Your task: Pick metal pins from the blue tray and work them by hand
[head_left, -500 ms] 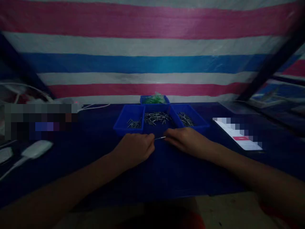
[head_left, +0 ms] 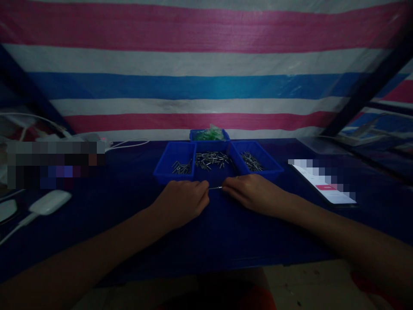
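Note:
Between my two hands a thin metal rod [head_left: 215, 187] lies level over the blue table. My left hand [head_left: 185, 200] pinches its left end, and my right hand [head_left: 248, 191] pinches its right end; the fingertips hide both ends. Just beyond my left hand is a blue bin [head_left: 177, 153] with metal pins [head_left: 182, 167] in it. Another blue bin [head_left: 266, 159], behind my right hand, holds more metal pins [head_left: 251, 161]. A loose pile of pins [head_left: 212, 159] lies between the two bins.
Behind the pile stands a blue bin [head_left: 193, 134] with green pieces [head_left: 208, 135]. A lit phone [head_left: 314, 183] lies on the right. At left are a white charger [head_left: 51, 202], cables [head_left: 129, 144] and blurred-out items. A striped sheet [head_left: 206, 86] hangs behind the table [head_left: 206, 241].
My right hand has shifted very slightly downward, and the rod between the hands now looks more level. My left hand has barely moved.

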Available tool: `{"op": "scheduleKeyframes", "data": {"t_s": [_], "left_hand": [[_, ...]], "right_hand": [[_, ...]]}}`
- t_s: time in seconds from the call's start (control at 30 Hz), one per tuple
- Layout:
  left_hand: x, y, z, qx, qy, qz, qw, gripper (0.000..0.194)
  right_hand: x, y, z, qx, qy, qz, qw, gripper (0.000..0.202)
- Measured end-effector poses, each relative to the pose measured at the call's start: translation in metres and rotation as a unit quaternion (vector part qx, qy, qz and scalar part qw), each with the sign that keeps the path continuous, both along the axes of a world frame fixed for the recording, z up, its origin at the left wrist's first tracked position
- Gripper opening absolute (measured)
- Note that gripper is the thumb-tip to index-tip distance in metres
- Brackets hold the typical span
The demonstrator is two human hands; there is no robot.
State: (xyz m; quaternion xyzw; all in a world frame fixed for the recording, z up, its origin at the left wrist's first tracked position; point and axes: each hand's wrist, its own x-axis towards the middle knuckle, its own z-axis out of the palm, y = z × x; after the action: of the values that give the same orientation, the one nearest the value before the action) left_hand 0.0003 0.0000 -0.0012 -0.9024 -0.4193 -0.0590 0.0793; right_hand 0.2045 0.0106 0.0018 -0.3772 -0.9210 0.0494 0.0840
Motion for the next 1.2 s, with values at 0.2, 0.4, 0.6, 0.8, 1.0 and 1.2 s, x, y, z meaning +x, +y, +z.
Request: {"op": "scheduleKeyframes", "data": {"t_s": [0.2, 0.4, 0.6, 0.8, 1.0, 1.2], "left_hand": [[-0.0004, 0.0015, -0.0027, -0.002, -0.008, -0.008, 1.000, 0.017], [-0.0014, 0.0012, -0.0043, -0.005, -0.004, -0.013, 1.000, 0.017], [-0.0015, 0.0017, -0.0044, 0.000, 0.007, -0.020, 1.000, 0.014], [-0.0028, 0.0029, -0.0057, -0.004, 0.004, -0.027, 1.000, 0.014], [-0.0004, 0.0011, -0.0019, 0.000, -0.005, -0.009, 1.000, 0.016], [-0.0008, -0.0009, 0.0000, -0.001, -0.042, -0.023, 0.999, 0.019]], "right_hand": [[-0.0009, -0.0001, 0.0025, -0.014, -0.009, 0.000, 1.000, 0.013], [-0.0008, -0.0010, 0.0032, -0.019, -0.012, 0.001, 1.000, 0.009], [-0.0003, -0.0025, 0.0027, -0.029, -0.004, 0.016, 0.999, 0.006], [-0.0003, -0.0025, 0.0024, -0.025, -0.003, 0.021, 0.999, 0.007], [-0.0011, -0.0018, 0.0015, -0.003, -0.003, 0.011, 1.000, 0.018], [-0.0011, -0.0019, 0.0018, -0.018, 0.003, 0.019, 1.000, 0.021]]}}
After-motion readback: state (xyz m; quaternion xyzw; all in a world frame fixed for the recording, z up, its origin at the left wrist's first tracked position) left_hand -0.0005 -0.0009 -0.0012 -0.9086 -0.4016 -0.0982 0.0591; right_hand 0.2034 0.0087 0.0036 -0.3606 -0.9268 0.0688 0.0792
